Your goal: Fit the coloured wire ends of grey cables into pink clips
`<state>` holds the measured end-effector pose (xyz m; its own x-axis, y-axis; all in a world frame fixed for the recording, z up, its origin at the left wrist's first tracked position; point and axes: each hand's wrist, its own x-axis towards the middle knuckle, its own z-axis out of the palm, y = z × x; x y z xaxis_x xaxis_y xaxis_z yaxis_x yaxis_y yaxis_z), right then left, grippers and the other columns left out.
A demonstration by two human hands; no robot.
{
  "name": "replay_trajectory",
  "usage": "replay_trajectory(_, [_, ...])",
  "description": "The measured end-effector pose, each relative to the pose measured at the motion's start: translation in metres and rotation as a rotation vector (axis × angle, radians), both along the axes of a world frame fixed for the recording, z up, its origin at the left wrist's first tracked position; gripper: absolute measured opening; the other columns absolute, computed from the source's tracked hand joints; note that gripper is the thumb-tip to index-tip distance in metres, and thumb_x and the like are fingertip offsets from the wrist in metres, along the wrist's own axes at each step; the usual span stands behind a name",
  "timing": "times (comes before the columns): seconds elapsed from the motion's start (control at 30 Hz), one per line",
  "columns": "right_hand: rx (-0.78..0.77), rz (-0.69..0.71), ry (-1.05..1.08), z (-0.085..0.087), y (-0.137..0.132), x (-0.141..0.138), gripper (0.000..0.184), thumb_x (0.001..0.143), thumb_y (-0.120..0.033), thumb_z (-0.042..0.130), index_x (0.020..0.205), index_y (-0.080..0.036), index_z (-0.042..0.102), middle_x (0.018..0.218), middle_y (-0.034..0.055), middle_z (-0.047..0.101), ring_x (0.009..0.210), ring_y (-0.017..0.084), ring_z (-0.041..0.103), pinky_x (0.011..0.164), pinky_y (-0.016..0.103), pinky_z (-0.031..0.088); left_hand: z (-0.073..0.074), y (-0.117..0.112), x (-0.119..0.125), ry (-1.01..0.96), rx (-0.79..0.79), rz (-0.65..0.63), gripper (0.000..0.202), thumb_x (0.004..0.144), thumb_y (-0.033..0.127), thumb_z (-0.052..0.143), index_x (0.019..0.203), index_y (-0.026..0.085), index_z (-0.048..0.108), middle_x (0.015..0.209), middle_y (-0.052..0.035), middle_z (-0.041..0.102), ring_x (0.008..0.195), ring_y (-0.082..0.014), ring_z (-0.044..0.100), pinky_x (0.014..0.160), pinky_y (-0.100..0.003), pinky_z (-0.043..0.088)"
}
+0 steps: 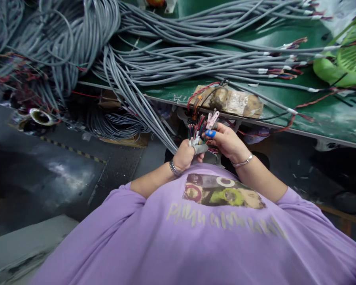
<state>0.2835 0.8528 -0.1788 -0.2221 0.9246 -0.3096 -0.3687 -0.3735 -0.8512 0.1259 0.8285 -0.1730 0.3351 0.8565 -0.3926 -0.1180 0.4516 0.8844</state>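
My left hand (186, 155), its thumb wrapped in grey tape, is closed round a bunch of grey cables (163, 132) just in front of my body. Above that fist the cables' stripped ends fan out as thin coloured wires (200, 126) with white sleeves. My right hand (225, 140), with blue tape on a fingertip, pinches at these wires from the right; which strand it holds is too small to make out. A pink clip (213, 119) stands right beside my right fingertips, at the bench edge.
Long grey cables (172, 65) cover much of the green bench (323, 113), with heaped coils (77, 35) at the left. A taped cardboard piece (230, 101) lies at the bench edge. A green basket (353, 59) stands at the right; more coiled cable (115, 126) sits below the bench.
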Motion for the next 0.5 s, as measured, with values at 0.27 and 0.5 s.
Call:
replay_trajectory(0.27, [-0.023,0.038,-0.004,0.005,-0.005,0.007,0.044,0.051,-0.026,0.089,0.087,-0.018,0.065,0.075,-0.0008,0.069,0.065,0.011,0.062,0.058,0.021,0.051,0.004,0.001,0.002,0.006,-0.001,0.063,0.037,0.061,0.043,0.078,0.059,0.015,0.054,0.048,0.0030,0.056,0.037,-0.0077,0.049,0.038,-0.021,0.043])
replay_trajectory(0.5, [-0.025,-0.241,-0.011,0.000,-0.002,0.007,0.033,0.056,-0.021,0.078,0.084,-0.021,0.060,0.072,-0.0051,0.062,0.061,0.008,0.055,0.056,0.021,0.047,0.006,-0.001,-0.001,-0.016,-0.009,0.084,0.034,0.062,0.040,0.077,0.063,0.015,0.055,0.049,0.0034,0.056,0.038,-0.0073,0.050,0.039,-0.020,0.042])
